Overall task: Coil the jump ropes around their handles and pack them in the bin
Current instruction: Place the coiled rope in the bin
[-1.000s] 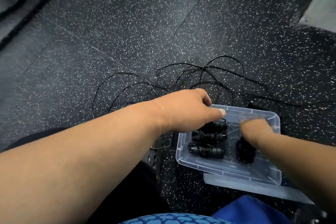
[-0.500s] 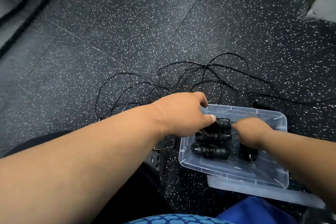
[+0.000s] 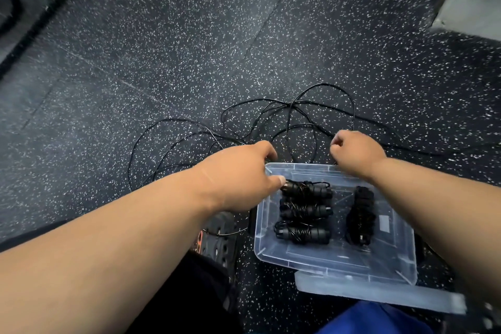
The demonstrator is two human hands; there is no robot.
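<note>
Jump ropes, four coiled bundles (image 3: 303, 209), lie in the clear bin (image 3: 336, 266) on the speckled floor (image 3: 189, 62): three stacked crosswise toward the bin's left wall, one (image 3: 360, 215) lengthwise toward its right wall. From the head view we see loose black rope (image 3: 295, 116) sprawled in tangled loops on the floor just past the bin's far rim. Our left hand (image 3: 238, 173) sits at the bin's far-left corner, fingers curled over the rim, thumb tip near the topmost bundle; whether it pinches anything we cannot tell. Our right hand (image 3: 355, 152) hovers over the far rim, fingers curled into a fist beside the loose rope; we cannot tell whether a strand is caught in it. A clear lid (image 3: 379, 295) lies under the bin's near edge. A dark shoe (image 3: 219, 236) rests left of the bin.
</note>
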